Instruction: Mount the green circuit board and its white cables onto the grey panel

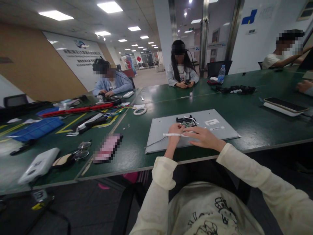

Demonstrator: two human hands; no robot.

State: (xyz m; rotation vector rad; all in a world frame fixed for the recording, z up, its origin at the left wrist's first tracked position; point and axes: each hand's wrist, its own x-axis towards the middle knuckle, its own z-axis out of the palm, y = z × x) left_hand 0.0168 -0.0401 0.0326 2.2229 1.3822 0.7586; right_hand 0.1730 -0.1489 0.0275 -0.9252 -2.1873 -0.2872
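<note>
A flat grey metal panel [168,122] lies on the table in front of me, slightly turned. On it sits a small green circuit board [190,124] beside a black bracket [181,120]. My left hand [174,133] is closed, its fingertips at the near left edge of the board. From the right, my right hand [204,136] reaches over the panel, its fingers stretched and apart, the foremost tips close to the board. A narrow white strip [170,134] crosses over my left hand towards the right fingers. Its far end is hidden there.
Left of the panel are a pink phone [107,148], glasses [83,150], a white roll of tape [140,111] and a blue tray [36,128]. A dark phone on a white box [285,107] lies right. Several people sit around the table.
</note>
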